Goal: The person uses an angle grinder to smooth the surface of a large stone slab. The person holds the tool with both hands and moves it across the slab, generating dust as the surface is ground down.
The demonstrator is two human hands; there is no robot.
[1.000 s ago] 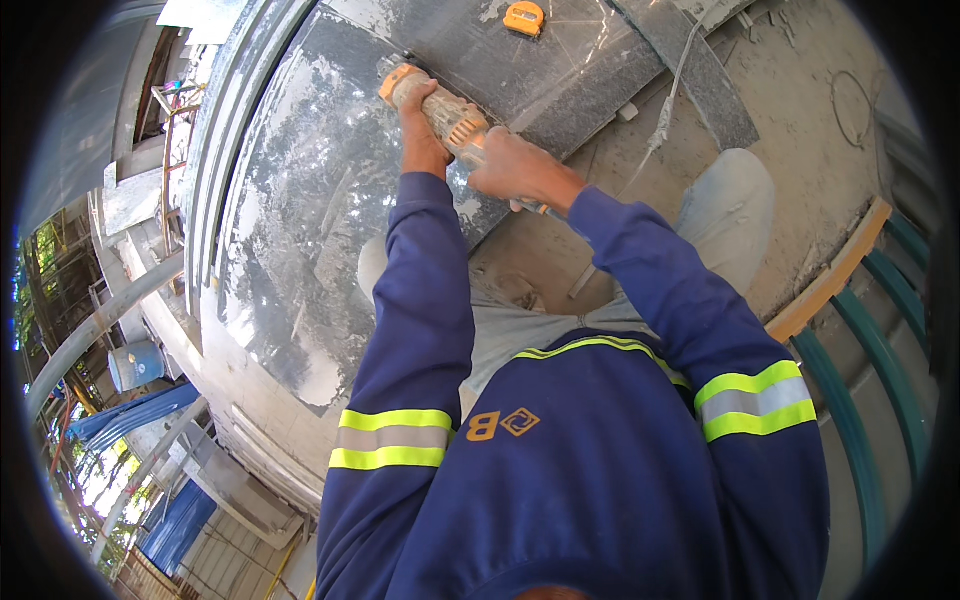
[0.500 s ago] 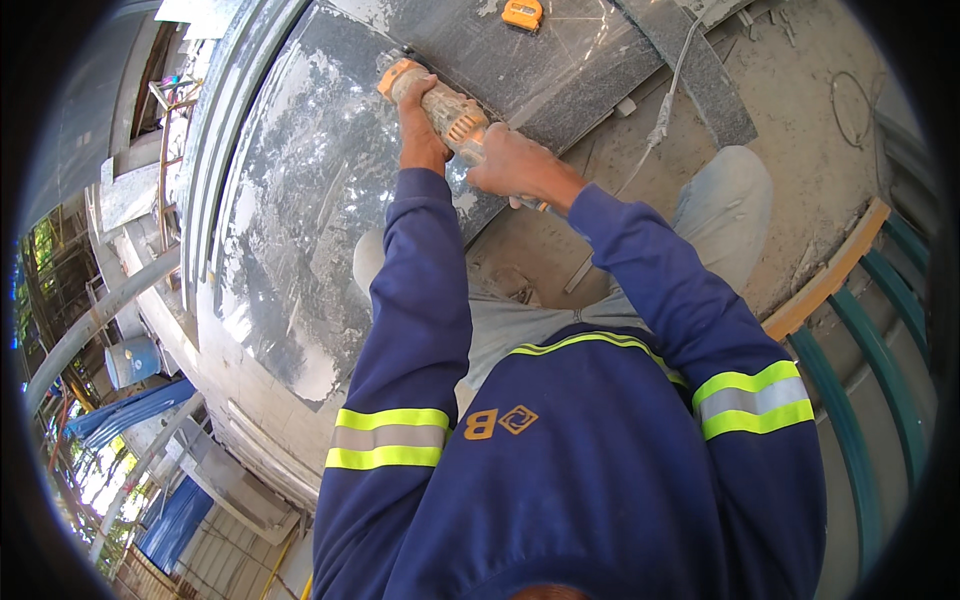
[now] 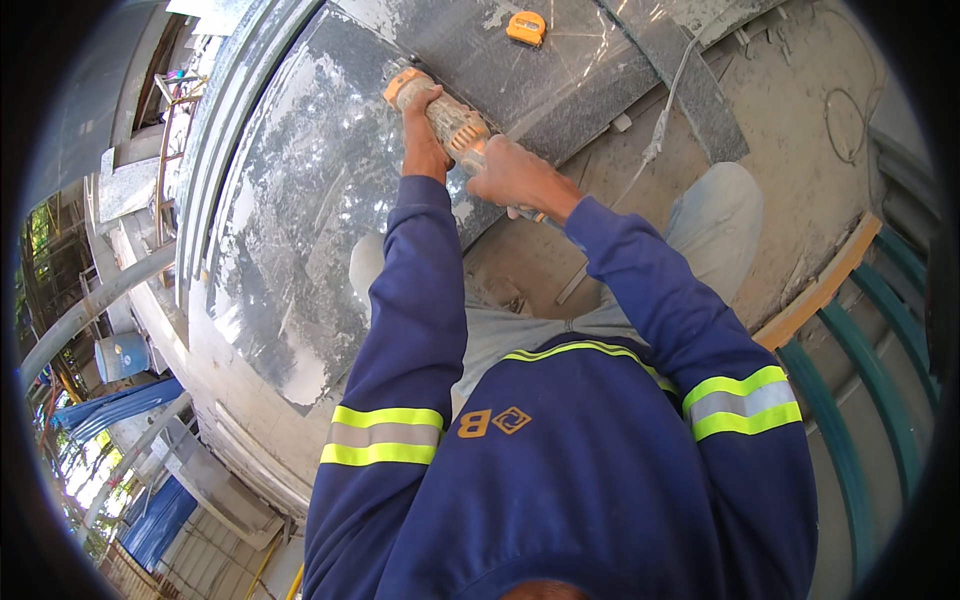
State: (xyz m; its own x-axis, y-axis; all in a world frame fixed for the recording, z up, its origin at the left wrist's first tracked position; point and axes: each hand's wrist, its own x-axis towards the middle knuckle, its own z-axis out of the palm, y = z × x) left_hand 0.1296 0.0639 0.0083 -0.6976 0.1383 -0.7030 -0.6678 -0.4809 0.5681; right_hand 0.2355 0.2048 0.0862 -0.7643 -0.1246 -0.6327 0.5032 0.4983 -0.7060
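1. Centre-left, there's passing room over the mottled dark slab (image 3: 300,190), left of the left hand (image 3: 422,130)!
2. Upper centre, the dusty power tool (image 3: 462,130) bars the way, right hand (image 3: 515,172) at its lower end.
3. Top centre, an orange tape measure (image 3: 526,28) interrupts the stone.
4. Upper right, a pale cord (image 3: 657,137) cuts across!
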